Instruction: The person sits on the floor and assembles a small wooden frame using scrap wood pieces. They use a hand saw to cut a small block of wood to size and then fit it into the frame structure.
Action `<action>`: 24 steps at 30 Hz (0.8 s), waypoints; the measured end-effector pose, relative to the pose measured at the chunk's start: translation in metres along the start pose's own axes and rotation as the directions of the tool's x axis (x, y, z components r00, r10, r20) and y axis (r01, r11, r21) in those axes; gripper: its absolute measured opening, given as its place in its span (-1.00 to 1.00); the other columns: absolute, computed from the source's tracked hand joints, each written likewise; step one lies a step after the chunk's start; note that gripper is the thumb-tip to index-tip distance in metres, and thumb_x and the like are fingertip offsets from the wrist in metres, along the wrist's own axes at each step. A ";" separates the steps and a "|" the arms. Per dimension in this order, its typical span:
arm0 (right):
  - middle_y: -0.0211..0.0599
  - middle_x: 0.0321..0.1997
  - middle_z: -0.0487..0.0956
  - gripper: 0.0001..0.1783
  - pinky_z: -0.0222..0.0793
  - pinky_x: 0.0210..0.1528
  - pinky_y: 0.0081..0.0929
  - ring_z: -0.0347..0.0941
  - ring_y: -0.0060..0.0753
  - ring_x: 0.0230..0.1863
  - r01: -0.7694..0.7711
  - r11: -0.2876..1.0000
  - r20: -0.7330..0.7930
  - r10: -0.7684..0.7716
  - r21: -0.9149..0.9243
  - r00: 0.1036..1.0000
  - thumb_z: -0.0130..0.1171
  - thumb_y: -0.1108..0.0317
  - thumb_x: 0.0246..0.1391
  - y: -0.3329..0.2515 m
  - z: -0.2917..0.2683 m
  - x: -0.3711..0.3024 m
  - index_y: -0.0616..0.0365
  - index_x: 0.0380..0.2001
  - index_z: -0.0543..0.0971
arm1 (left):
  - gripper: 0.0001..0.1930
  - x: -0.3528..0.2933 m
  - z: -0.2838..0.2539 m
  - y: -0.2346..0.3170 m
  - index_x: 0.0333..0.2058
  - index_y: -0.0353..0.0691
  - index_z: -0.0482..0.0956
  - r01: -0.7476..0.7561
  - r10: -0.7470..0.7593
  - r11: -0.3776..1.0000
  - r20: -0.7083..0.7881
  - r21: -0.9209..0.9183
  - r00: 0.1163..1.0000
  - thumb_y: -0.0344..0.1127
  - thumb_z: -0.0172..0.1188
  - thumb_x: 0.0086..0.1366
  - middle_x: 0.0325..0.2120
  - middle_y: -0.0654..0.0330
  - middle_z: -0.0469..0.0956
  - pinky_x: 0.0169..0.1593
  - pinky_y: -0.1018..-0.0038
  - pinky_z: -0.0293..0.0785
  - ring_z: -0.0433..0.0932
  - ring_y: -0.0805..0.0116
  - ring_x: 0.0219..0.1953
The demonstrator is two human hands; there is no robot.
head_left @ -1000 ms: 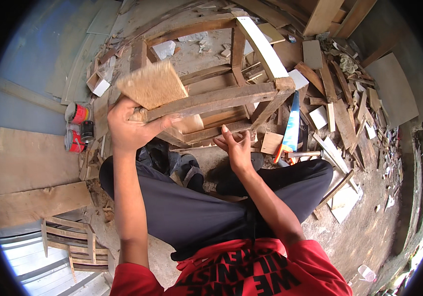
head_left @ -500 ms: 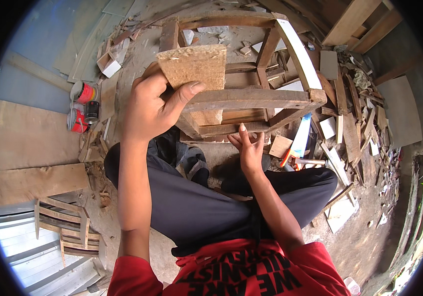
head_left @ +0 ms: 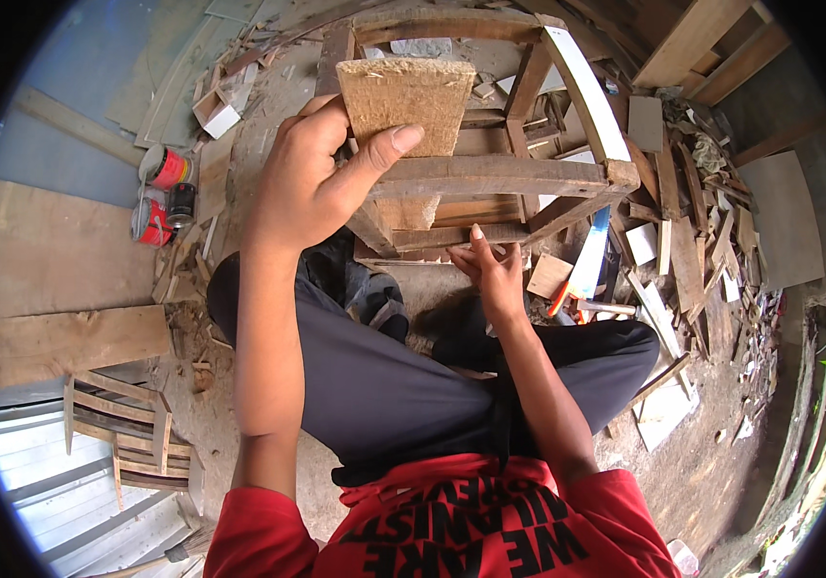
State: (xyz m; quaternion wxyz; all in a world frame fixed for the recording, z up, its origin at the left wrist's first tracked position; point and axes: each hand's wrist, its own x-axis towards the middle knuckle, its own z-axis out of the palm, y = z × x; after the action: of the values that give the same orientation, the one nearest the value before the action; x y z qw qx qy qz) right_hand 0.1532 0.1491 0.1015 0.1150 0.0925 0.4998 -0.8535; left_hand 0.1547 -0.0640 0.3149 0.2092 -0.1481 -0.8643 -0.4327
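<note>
My left hand [head_left: 302, 197] grips a rough, light-brown wooden board [head_left: 413, 96], with the thumb across its near face. The board stands upright, slightly tilted, behind the near upper rail of a dark wooden frame [head_left: 499, 176]. Its lower end shows below that rail, inside the frame. My right hand [head_left: 497, 279] holds the frame's lower rail [head_left: 451, 237] from the near side; one digit points up against it and the other fingers are partly hidden. A white strip [head_left: 588, 93] covers the frame's right upper side.
A handsaw [head_left: 588, 260] with an orange handle and a hammer [head_left: 607, 307] lie right of the frame. Wood offcuts [head_left: 687, 207] cover the right floor. Paint cans [head_left: 164, 169] stand at left, near a plywood sheet [head_left: 56, 250]. A slatted wooden piece [head_left: 133, 424] lies lower left.
My left hand has shifted the board to the right and slightly up, and more of its face shows. The frame has moved up a little. My right hand has stayed on the lower rail.
</note>
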 end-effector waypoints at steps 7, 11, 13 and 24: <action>-0.03 -0.34 0.65 -0.37 0.62 -0.30 -0.42 0.66 -0.27 -0.34 -0.168 0.713 0.115 0.330 -0.681 0.937 0.25 -0.03 0.21 -0.045 -0.017 -0.009 0.48 -0.17 0.39 | -0.66 -0.002 0.002 0.004 -0.21 -0.35 0.65 -0.038 0.038 0.999 -0.030 0.008 0.999 -0.13 0.29 0.27 -0.37 0.06 0.66 -0.21 0.42 0.49 0.61 0.32 -0.34; -0.09 -0.45 0.68 -0.59 0.54 -0.39 -0.50 0.66 -0.37 -0.41 0.249 0.602 0.244 -0.091 -0.759 0.965 0.38 0.14 0.10 -0.070 0.009 -0.024 0.35 -0.32 0.56 | -0.64 0.000 0.005 0.003 -0.17 -0.37 0.63 -0.077 0.081 0.996 -0.102 0.042 0.991 -0.14 0.30 0.27 -0.35 0.07 0.68 -0.19 0.43 0.51 0.65 0.33 -0.31; 0.04 -0.25 0.67 -0.56 0.52 -0.28 -0.36 0.67 -0.14 -0.25 0.454 0.557 0.321 -0.324 -0.695 0.890 0.39 0.20 0.09 -0.080 0.031 -0.021 0.38 -0.19 0.51 | -0.65 -0.001 0.004 -0.002 -0.17 -0.37 0.62 -0.077 0.075 0.997 -0.109 -0.017 0.991 -0.16 0.30 0.27 -0.35 0.07 0.69 -0.19 0.44 0.52 0.65 0.34 -0.30; 0.08 -0.07 0.58 -0.61 0.38 0.03 -0.13 0.46 0.25 0.01 0.722 0.493 0.754 -0.183 -0.485 0.631 0.23 0.49 0.13 -0.089 0.056 0.015 0.24 0.05 0.48 | -0.67 -0.005 0.002 -0.001 -0.16 -0.39 0.62 -0.092 0.082 0.986 -0.080 -0.139 0.993 -0.23 0.36 0.23 -0.33 0.09 0.69 -0.14 0.48 0.53 0.64 0.42 -0.26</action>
State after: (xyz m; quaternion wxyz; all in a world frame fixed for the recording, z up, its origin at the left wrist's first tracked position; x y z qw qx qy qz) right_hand 0.1109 0.1403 0.1983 0.0514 -0.3910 0.7451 -0.5379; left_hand 0.1580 -0.0633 0.3113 0.2486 -0.1843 -0.8155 -0.4890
